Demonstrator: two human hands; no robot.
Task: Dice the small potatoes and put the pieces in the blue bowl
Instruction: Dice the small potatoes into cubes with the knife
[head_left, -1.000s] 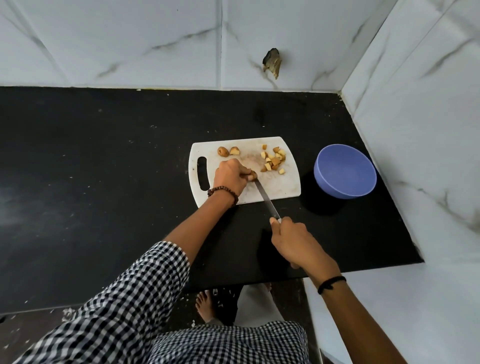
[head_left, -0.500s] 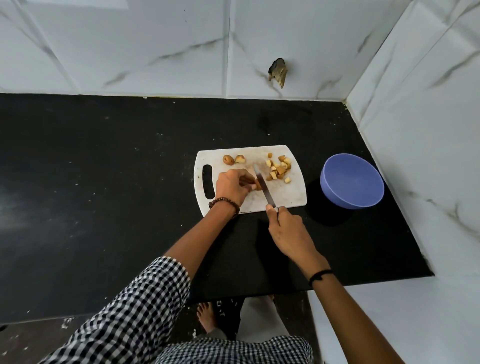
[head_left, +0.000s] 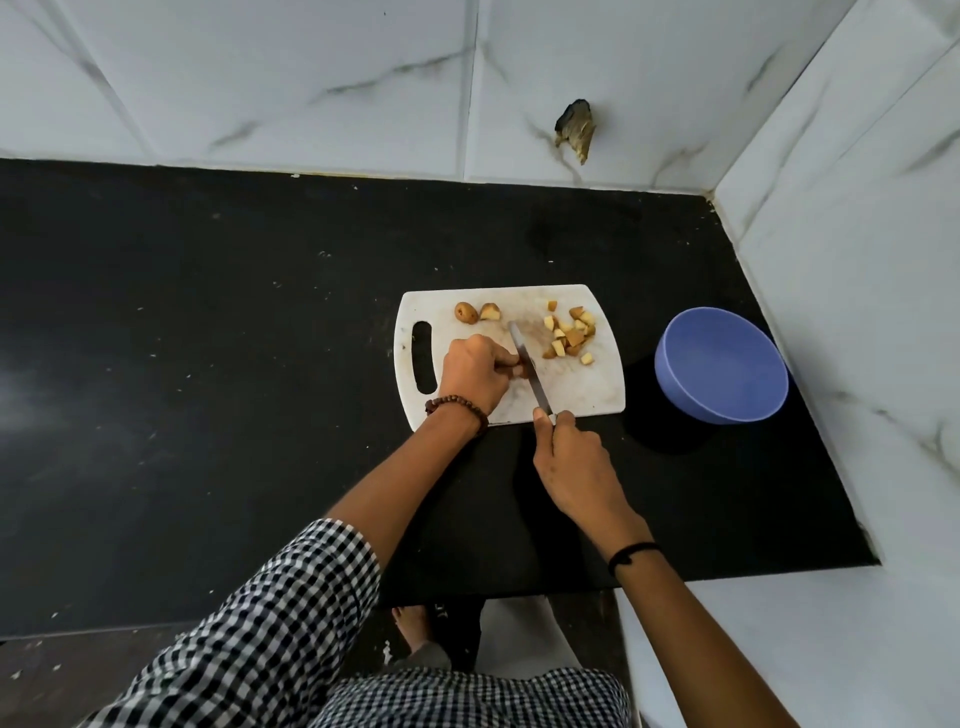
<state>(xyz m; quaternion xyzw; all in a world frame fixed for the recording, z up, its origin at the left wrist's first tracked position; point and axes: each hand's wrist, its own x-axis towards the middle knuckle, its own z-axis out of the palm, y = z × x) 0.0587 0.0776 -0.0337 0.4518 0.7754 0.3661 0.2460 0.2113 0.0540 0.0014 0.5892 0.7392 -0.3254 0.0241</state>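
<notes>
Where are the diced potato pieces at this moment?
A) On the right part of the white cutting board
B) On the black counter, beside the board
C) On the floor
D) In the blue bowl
A: the diced pieces lie in a loose heap on the right part of the white cutting board, while the blue bowl beside it looks empty.

Looks down on a black stone table (head_left: 208, 364), flecked with pale specks and faintly glossy at the left. Backs onto white wall tiles (head_left: 260, 78) veined in grey, broken by a ragged hole (head_left: 575, 127) near the corner. Meets a second tiled wall (head_left: 857, 260) on the right. Drops to a dark, speckled floor (head_left: 52, 675) below the front edge.
</notes>
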